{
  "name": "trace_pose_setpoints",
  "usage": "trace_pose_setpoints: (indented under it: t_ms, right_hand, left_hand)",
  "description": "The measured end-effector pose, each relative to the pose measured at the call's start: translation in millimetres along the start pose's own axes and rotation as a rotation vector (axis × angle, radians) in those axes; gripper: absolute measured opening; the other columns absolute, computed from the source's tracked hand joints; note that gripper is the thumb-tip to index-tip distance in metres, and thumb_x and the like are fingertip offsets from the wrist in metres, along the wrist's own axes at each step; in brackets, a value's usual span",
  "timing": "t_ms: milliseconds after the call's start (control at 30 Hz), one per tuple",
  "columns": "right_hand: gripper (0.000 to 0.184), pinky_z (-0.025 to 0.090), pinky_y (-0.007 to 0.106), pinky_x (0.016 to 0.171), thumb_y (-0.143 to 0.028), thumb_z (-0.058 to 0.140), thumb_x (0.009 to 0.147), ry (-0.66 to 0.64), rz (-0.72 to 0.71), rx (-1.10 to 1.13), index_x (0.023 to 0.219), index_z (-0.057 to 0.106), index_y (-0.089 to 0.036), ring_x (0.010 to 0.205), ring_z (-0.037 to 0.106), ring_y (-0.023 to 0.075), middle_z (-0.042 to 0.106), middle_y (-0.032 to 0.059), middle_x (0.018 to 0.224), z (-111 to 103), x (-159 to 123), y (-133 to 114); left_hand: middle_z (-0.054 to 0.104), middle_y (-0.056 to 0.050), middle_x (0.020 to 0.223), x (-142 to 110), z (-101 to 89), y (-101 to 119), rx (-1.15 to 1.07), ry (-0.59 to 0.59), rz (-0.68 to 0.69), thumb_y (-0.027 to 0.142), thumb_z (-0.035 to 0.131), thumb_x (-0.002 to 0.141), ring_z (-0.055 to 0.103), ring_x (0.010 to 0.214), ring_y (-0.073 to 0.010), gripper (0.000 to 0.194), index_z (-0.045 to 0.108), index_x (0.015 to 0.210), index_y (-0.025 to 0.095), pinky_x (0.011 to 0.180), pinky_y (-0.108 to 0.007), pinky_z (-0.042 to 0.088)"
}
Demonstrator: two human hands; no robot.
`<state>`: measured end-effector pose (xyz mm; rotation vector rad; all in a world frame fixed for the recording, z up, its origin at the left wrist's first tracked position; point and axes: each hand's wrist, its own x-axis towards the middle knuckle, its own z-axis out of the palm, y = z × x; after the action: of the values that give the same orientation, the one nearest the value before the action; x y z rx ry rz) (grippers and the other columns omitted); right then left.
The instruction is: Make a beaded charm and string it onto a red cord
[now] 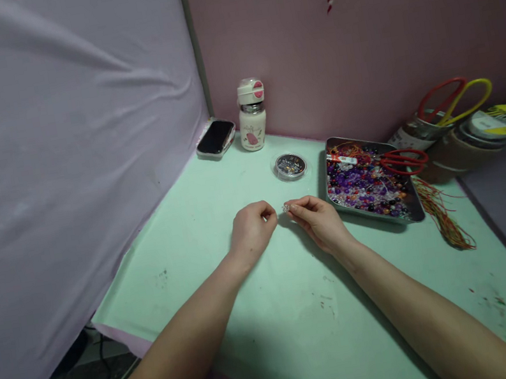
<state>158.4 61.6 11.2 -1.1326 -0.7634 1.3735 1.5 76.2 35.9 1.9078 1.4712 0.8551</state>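
Over the middle of the pale green table, my two hands are close together with a small gap between their fingertips. My right hand pinches a small clear, bead-like piece between thumb and forefinger. My left hand is closed in a pinch, its fingertips pointing at that piece; whatever it grips is too small to make out. Just beyond the hands sits a small round clear container with tiny dark and metallic bits in it. To the right, a metal tray holds many purple, clear, red and black beads.
Red-handled scissors lie across the tray's right rim. Beside it are a bundle of coloured cords, a jar and a can with red and yellow scissor handles. A bottle and a phone stand at the back.
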Motion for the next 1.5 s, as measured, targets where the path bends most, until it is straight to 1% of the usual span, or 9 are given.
trace_pose_setpoints:
  t_ms: [267,533,800,933,1033,1167,1333,1433,1500]
  right_hand:
    - [0.023,0.052,0.033,0.089,-0.030,0.084,0.059,0.005,0.012,0.009,0.069,0.066,-0.020,0.081,0.063,0.0132,0.070,0.0018,0.087,0.3,-0.2,-0.6]
    - [0.021,0.053,0.034,0.086,-0.032,0.083,0.060,-0.016,-0.012,-0.032,0.071,0.067,-0.021,0.079,0.063,0.0138,0.070,0.0015,0.085,-0.1,-0.6,0.5]
    - [0.020,0.052,0.033,0.084,-0.031,0.082,0.062,-0.040,-0.011,-0.040,0.072,0.068,-0.021,0.078,0.063,0.0135,0.070,0.0018,0.086,-1.5,0.2,2.8]
    - [0.019,0.052,0.033,0.083,-0.032,0.082,0.063,-0.049,-0.018,-0.052,0.072,0.069,-0.021,0.079,0.063,0.0141,0.070,0.0018,0.086,-1.7,0.0,3.1]
    - [0.019,0.052,0.031,0.082,-0.031,0.082,0.062,-0.050,-0.016,-0.056,0.071,0.070,-0.021,0.078,0.062,0.0136,0.071,0.0023,0.086,-1.0,-0.5,1.5]
    - [0.019,0.051,0.032,0.080,-0.031,0.083,0.060,-0.054,-0.013,-0.067,0.071,0.071,-0.021,0.076,0.062,0.0140,0.071,0.0029,0.084,0.4,-1.4,-0.4]
    - [0.019,0.049,0.034,0.082,-0.031,0.081,0.062,-0.095,-0.051,-0.098,0.074,0.072,-0.020,0.079,0.063,0.0161,0.072,0.0037,0.083,-0.1,-1.4,0.9]
    - [0.018,0.048,0.035,0.084,-0.030,0.081,0.063,-0.096,-0.086,-0.137,0.075,0.072,-0.020,0.082,0.063,0.0175,0.072,0.0045,0.086,-1.2,-0.9,1.8]
    - [0.017,0.047,0.036,0.085,-0.030,0.080,0.064,-0.096,-0.112,-0.168,0.075,0.072,-0.021,0.083,0.063,0.0179,0.072,0.0046,0.087,-1.9,-0.7,2.2]
  left_hand:
    - [0.066,-0.001,0.071,0.1,-0.1,-0.6,0.020,0.002,0.039,0.014,0.054,0.074,0.055,0.066,-0.0144,0.015,0.067,0.070,0.020,0.065,-0.028,0.039]
    - [0.066,-0.002,0.073,-0.1,-0.2,-0.5,0.061,0.002,0.054,0.015,0.054,0.076,0.055,0.068,-0.0145,0.015,0.068,0.072,0.020,0.066,-0.027,0.040]
    - [0.067,-0.001,0.074,-0.9,-0.8,0.8,0.022,0.001,0.058,0.015,0.055,0.077,0.056,0.069,-0.0147,0.015,0.068,0.073,0.020,0.066,-0.028,0.040]
    - [0.068,-0.001,0.074,-1.0,0.1,-0.3,-0.049,0.000,0.042,0.018,0.056,0.078,0.057,0.069,-0.0144,0.014,0.069,0.074,0.021,0.066,-0.027,0.040]
    - [0.069,0.000,0.074,0.4,1.9,-1.4,-0.178,-0.013,-0.014,0.022,0.060,0.078,0.057,0.069,-0.0140,0.010,0.069,0.075,0.021,0.066,-0.027,0.041]
    - [0.068,-0.002,0.072,4.2,4.0,-2.3,-0.395,-0.055,-0.152,0.025,0.065,0.073,0.057,0.067,-0.0133,0.008,0.068,0.073,0.018,0.065,-0.027,0.042]
    - [0.065,-0.001,0.070,6.9,6.1,-2.8,-0.660,-0.122,-0.281,0.023,0.071,0.067,0.055,0.064,-0.0103,0.012,0.066,0.074,0.015,0.061,-0.024,0.041]
    - [0.061,0.000,0.064,7.0,7.1,-2.9,-0.755,-0.149,-0.370,0.021,0.073,0.066,0.048,0.053,-0.0064,0.014,0.064,0.074,0.013,0.054,-0.022,0.038]
    - [0.060,0.001,0.064,7.0,7.2,-2.5,-0.805,-0.160,-0.426,0.019,0.075,0.066,0.048,0.052,-0.0053,0.014,0.063,0.073,0.013,0.054,-0.021,0.040]
